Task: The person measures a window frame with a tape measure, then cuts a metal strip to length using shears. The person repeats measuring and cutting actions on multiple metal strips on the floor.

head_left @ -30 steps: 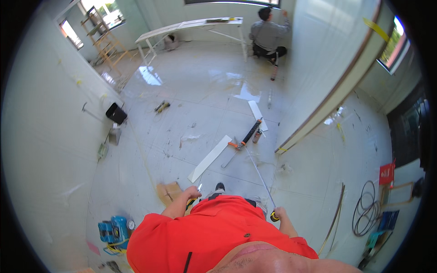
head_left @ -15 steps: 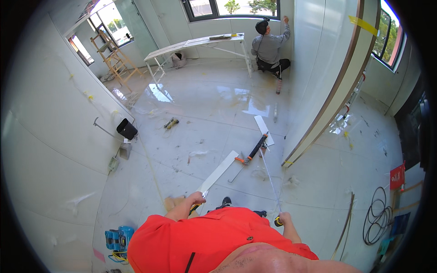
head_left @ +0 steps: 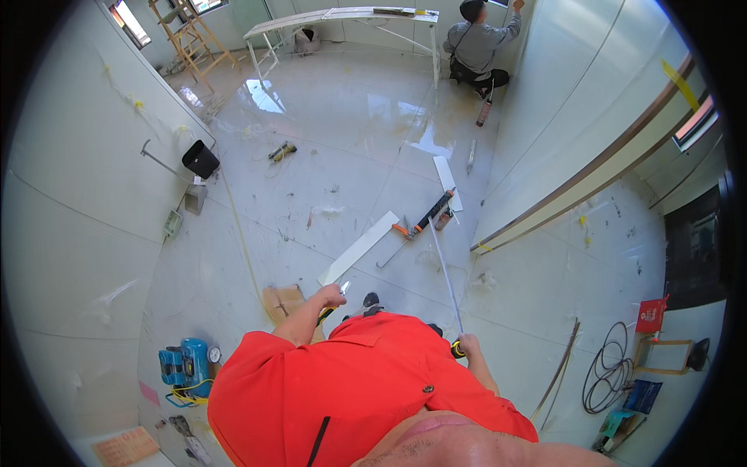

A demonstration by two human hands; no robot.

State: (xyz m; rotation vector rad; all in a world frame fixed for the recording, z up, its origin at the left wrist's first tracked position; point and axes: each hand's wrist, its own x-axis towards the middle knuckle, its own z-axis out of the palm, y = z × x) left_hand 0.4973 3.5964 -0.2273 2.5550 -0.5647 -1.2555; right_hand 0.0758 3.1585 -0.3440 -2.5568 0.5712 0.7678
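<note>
My left hand (head_left: 331,295) is closed around snips (head_left: 326,314) with black-and-yellow handles and a silver tip, close to the near end of a long white strip (head_left: 358,249) on the floor. In my right hand (head_left: 469,344) is a yellow-and-black tape measure (head_left: 457,349). Its pale blade (head_left: 447,274) stretches away from me toward a black caulking gun (head_left: 434,213) with an orange handle. Beyond the gun lies a shorter white strip (head_left: 447,184). A sealant tube (head_left: 443,219) is beside the gun, partly hidden by it.
A person in grey (head_left: 476,48) squats by the far wall. Further off stand a white trestle bench (head_left: 342,15) and a wooden ladder (head_left: 191,43). A blue compressor (head_left: 187,367) is at the left, a black bin (head_left: 200,159) by the wall, a coiled hose (head_left: 607,380) at the right.
My view has tilted down, bringing more of the near floor into sight. Both hands keep hold of their tools, and the strips and caulking gun lie as before.
</note>
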